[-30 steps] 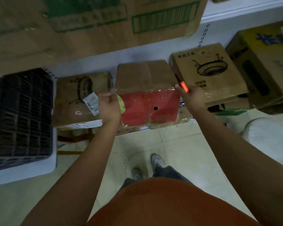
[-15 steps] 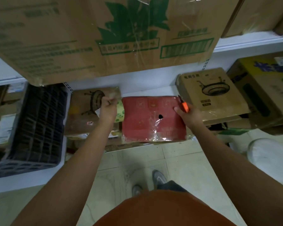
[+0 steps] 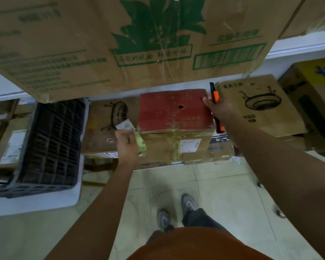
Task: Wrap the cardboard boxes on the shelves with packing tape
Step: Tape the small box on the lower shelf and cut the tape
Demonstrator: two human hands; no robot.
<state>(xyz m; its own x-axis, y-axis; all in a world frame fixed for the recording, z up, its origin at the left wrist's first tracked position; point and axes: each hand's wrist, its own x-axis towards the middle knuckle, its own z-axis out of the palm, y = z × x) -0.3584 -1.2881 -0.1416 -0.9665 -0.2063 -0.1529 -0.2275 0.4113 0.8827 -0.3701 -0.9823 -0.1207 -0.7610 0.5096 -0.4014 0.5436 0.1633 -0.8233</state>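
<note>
Nearest are grey shoes [image 3: 176, 211] on a pale, scuffed tile floor [image 3: 223, 184]. Two bare arms reach forward to a low shelf [image 3: 221, 135]. The left hand [image 3: 127, 144] is curled around a roll of packing tape [image 3: 140, 142], yellowish and glossy, at the box's left front corner. The right hand [image 3: 219, 109] has its fingers closed around an orange utility knife [image 3: 215, 102] while the thumb presses the box's right edge. Between them sits the red-topped cardboard box [image 3: 174, 111], its brown front face crinkled under shiny tape. A second ago it was tilted up in both hands; now it lies flat on the shelf, so this box looks nearly finished. Left is a black plastic crate [image 3: 51, 143]; right, a brown pan-printed carton [image 3: 259, 104]. A large green-printed carton [image 3: 129, 40] hangs above.
</note>
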